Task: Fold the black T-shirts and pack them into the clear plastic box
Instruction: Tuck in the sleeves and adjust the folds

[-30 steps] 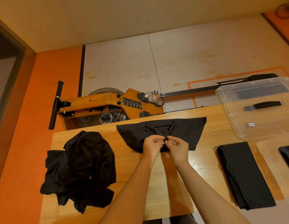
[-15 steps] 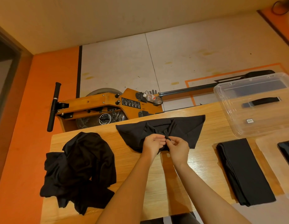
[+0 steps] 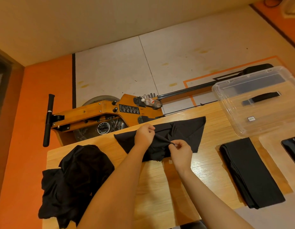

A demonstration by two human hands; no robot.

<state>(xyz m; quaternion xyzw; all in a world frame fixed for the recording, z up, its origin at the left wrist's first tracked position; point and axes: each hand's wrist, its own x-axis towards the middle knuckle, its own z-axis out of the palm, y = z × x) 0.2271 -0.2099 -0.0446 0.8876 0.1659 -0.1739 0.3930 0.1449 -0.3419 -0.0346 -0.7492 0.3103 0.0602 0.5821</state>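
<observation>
1. Presently a black T-shirt point(image 3: 184, 134) is spread crumpled at the far middle of the bench point(image 3: 160, 187), and it is being straightened for folding; this is judged to be the opening step for this shirt.
2. A ridge of its cloth is stretched taut between the two hands. The left hand point(image 3: 144, 135) is closed on the fabric at the ridge's 10 o'clock end, and the right hand point(image 3: 180, 154) is pinched shut on a small tip of cloth at its 4 o'clock end.
3. For the next move, it is judged that the bunched middle must be pulled flat so that clean edges can be found before any fold is laid.
4. At 4 o'clock of the shirt, well apart, a folded shirt point(image 3: 249, 172) is laid flat, not yet packed.
5. At 8 o'clock a heap of unfolded shirts point(image 3: 74, 182) is left waiting.
6. At 2 o'clock the clear plastic box point(image 3: 259, 103) is set, with no shirt seen inside.
</observation>
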